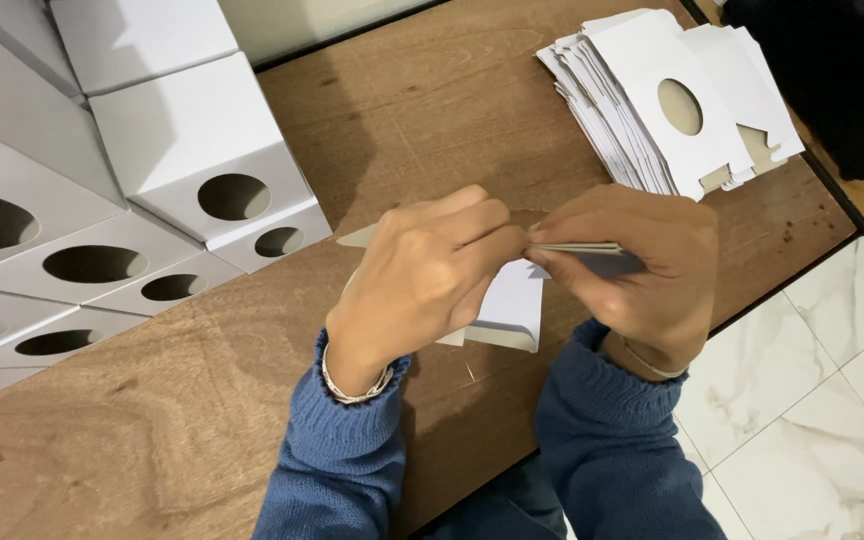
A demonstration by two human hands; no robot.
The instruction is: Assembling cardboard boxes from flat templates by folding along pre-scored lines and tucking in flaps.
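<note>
Fingers (497,235) of the left hand (422,275) pinched shut on the near end of a flat white card blank (512,305), meeting fingers (572,262) of the right hand (642,270) closed on the same folded edge, tips nearly touching at the centre. Blank held just above the worktop (422,110), seen almost edge-on where gripped, long axis running roughly 9 to 3 o'clock, one flap drooping toward 6 o'clock beneath both hands and a pointed corner poking out toward 9 o'clock past the left knuckles. Both hands about equally near, left gripping from the 9 o'clock side, right from the 3 o'clock side. Away at 1 o'clock, well apart, a fanned stack of flat blanks (652,100) with round cut-outs. Away at 10 o'clock, also well apart, rows of made-up white boxes (202,150) with round holes facing up. Blue knitted sleeves (342,450) on both wrists, a thin bracelet (352,390) on the left. Pale marbled floor (812,400) showing at 4 o'clock past the worktop's edge
</note>
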